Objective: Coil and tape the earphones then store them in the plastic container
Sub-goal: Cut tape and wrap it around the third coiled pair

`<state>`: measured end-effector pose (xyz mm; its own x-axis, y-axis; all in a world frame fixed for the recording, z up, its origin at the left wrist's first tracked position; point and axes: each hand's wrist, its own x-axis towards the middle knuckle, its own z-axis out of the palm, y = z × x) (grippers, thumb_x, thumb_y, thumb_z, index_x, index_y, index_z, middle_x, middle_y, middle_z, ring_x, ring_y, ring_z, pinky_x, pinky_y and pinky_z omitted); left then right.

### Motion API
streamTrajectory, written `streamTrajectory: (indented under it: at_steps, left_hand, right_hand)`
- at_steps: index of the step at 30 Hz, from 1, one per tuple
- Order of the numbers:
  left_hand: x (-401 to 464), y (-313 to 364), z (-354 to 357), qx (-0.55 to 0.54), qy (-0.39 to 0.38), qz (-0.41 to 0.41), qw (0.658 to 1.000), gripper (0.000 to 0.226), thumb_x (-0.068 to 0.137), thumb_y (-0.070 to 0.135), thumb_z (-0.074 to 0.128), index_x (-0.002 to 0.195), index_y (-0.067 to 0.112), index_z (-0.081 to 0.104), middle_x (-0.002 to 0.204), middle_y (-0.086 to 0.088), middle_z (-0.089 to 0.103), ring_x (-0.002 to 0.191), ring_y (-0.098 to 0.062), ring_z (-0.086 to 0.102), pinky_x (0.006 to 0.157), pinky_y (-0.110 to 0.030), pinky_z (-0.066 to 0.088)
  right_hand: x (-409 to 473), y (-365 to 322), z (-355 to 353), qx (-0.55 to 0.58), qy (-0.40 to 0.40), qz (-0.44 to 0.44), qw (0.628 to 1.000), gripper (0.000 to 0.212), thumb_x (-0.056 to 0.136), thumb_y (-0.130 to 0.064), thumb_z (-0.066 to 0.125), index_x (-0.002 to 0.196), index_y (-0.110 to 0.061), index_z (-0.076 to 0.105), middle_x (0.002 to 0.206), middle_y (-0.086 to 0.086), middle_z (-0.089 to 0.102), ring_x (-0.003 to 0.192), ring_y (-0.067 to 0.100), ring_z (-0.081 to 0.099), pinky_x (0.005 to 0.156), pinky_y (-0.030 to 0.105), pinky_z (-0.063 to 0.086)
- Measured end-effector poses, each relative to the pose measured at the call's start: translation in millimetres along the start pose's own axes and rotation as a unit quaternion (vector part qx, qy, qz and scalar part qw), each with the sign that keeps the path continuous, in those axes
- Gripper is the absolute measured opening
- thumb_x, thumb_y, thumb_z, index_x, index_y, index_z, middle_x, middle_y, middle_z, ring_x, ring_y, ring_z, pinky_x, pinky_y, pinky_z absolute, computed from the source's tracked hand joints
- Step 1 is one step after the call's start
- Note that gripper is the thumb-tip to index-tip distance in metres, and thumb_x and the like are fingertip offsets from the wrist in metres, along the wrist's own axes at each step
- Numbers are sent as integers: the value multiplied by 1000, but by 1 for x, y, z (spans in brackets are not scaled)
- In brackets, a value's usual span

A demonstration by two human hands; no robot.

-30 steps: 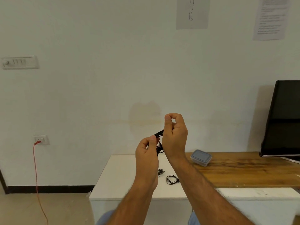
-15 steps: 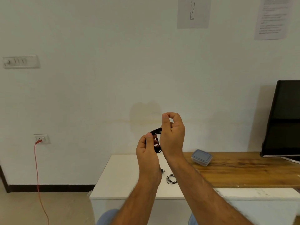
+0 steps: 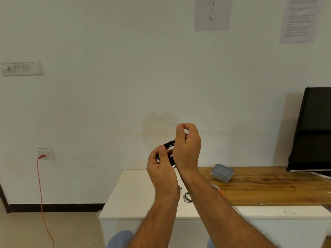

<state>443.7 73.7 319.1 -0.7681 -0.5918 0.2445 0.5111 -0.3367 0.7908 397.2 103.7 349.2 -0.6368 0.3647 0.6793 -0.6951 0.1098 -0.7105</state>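
Presently I hold coiled earphones clamped in left hand and right hand fingers; taping unconfirmed, plastic container still lidded.

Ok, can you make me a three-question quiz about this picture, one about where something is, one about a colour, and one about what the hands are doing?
1. Where is the plastic container?
A. on the wooden table top
B. on the floor
C. in the person's lap

2. What colour is the cable plugged into the wall socket?
A. blue
B. red
C. green

3. What are the hands doing?
A. resting flat on the table
B. holding black earphones up in the air
C. opening the container

Answers:
1 A, it sits lid on, on the wooden table top.
2 B, the red cable hangs to the floor.
3 B, the left hand and the right hand hold the coiled black earphones between them.
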Motion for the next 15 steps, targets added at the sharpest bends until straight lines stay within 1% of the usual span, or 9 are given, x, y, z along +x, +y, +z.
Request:
streamTrajectory:
  at_steps: [3, 6, 8, 10, 12, 14, 15]
  left_hand:
    - [1, 1, -2, 37, -15, 20, 999, 26, 102, 26, 42, 88, 24, 63, 73, 8, 65, 68, -5, 65, 62, -17, 54]
    - [5, -1, -5, 53, -34, 18, 998, 27, 103, 26, 41, 90, 23, 65, 62, 4, 57, 58, -4, 56, 59, -17, 53]
    - [8, 0, -7, 56, -55, 8, 997, 28, 104, 24, 40, 92, 22, 66, 58, 3, 48, 52, -4, 48, 54, -14, 48]
    - [10, 2, -8, 41, -83, -6, 996, 29, 104, 22, 39, 92, 18, 66, 57, 2, 41, 50, -3, 42, 51, -14, 43]
    - [12, 4, -10, 30, -104, -22, 994, 30, 104, 22, 39, 89, 15, 65, 63, -1, 41, 55, -7, 41, 52, -17, 42]
    - [14, 4, -12, 29, -126, -28, 991, 31, 104, 24, 38, 89, 17, 65, 66, -3, 41, 58, -10, 41, 55, -21, 41]
    - [15, 4, -13, 31, -140, -24, 989, 32, 104, 24, 38, 91, 19, 67, 64, -2, 41, 57, -10, 41, 55, -22, 40]
  right_hand:
    - [0, 3, 0, -11, -8, 14, 1000, 10, 102, -21, 50, 95, -17, 56, 68, -6, 55, 54, 6, 51, 54, 14, 43]
    - [-2, 6, -1, -20, -14, 28, 999, 10, 102, -21, 49, 95, -17, 55, 71, -5, 57, 58, 7, 52, 57, 14, 45]
    - [-2, 7, -2, -21, -14, 38, 999, 10, 102, -21, 49, 95, -17, 55, 72, -5, 57, 58, 7, 52, 56, 14, 44]
    - [0, 8, -3, -19, -13, 47, 999, 11, 102, -21, 49, 95, -16, 56, 69, -5, 55, 55, 6, 49, 54, 14, 43]
    - [1, 7, -3, -19, -13, 48, 999, 11, 102, -21, 49, 95, -16, 56, 69, -5, 56, 54, 6, 49, 54, 14, 42]
    - [1, 6, -2, -17, -13, 47, 999, 11, 102, -22, 49, 95, -17, 56, 70, -5, 56, 56, 6, 51, 55, 14, 43]
    - [1, 6, -3, -15, -12, 46, 999, 11, 102, -22, 49, 95, -17, 56, 69, -6, 55, 55, 6, 50, 54, 14, 43]
